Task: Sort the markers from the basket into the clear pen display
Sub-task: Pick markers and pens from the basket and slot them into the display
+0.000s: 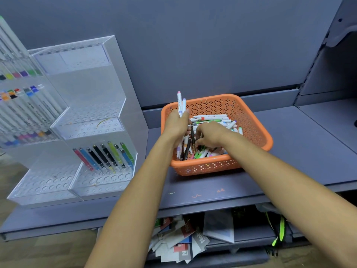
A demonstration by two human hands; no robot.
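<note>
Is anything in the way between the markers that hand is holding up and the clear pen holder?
Nothing visible is. The left hand holds two white markers upright above the orange basket at its left edge. The clear pen display stands just to the left on the same shelf, with only open space between them.

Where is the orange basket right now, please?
In the head view, the orange basket sits mid-frame on the grey shelf, just right of the clear pen display.

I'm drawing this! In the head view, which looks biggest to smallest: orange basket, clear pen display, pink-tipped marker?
Largest: clear pen display.
Then: orange basket.
Smallest: pink-tipped marker, held in the left hand.
None look close in size.
</note>
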